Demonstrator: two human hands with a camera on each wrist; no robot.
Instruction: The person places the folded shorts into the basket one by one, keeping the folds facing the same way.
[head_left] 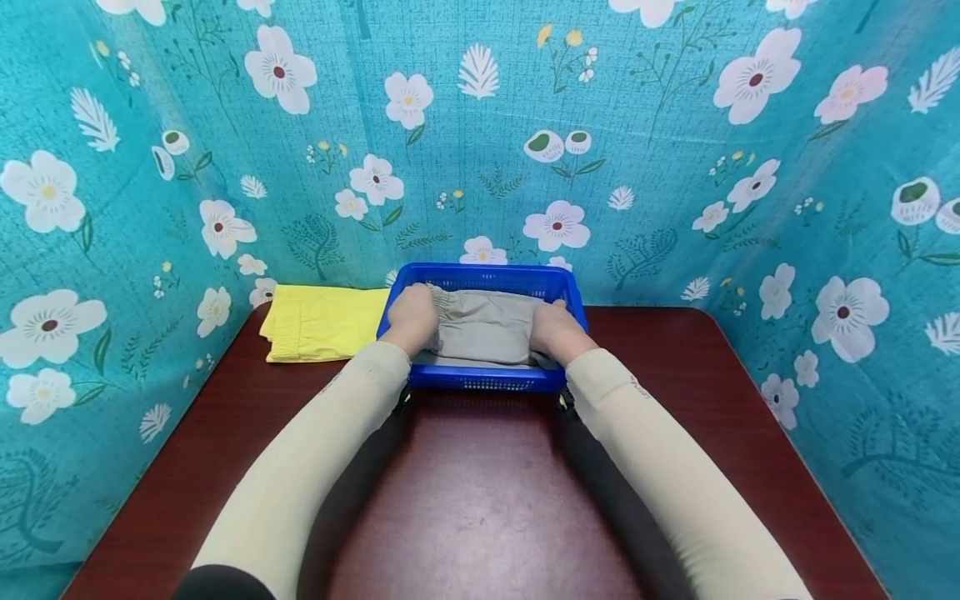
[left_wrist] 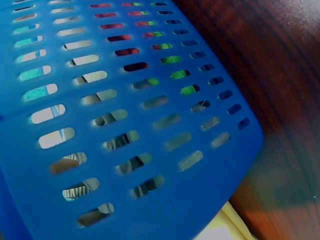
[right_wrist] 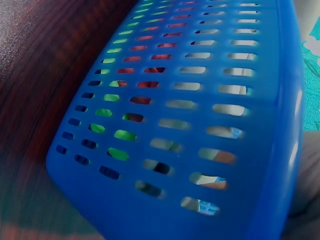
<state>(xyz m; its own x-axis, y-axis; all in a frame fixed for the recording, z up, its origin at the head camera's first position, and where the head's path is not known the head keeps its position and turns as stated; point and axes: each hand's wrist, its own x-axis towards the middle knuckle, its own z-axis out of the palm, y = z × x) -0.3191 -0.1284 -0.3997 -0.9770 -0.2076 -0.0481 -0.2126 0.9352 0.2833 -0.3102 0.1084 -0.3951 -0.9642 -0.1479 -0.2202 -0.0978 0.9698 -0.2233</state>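
L hand (head_left: pixel 415 319) & R hand (head_left: pixel 557 329) both on the grey cloth (head_left: pixel 487 325), one at each end. Fingers curled in on both, pinching the cloth; exact fingertip/thumb placement is hard to make out, as the backs of the hands cover it in the head view & the wrist cams mostly get basket wall. Grey cloth is folded, lying flat-ish b/w the hands, inside the blue basket (head_left: pixel 480 374), w/ a gathered, ruched band at its L end by the L hand. More grey shows under it along the front.

Basket sits toward the far side of the table (head_left: pixel 480 500), in front of the curtain (head_left: pixel 480 150). Slotted walls; thru the slots in the wrist views: grey, plus red stuff (right_wrist: pixel 141 100) & green stuff (right_wrist: pixel 125 135) low down.

Yellow cloth (head_left: pixel 326 323), folded, lies on the table just L of basket, R end partly behind basket & L hand.

Table dark red-brown wood, glossy patch near the middle. Curtain teal w/ white & pink flowers, also down both sides. Cream sleeves (head_left: pixel 307 475) on both arms, reaching to the wrists.
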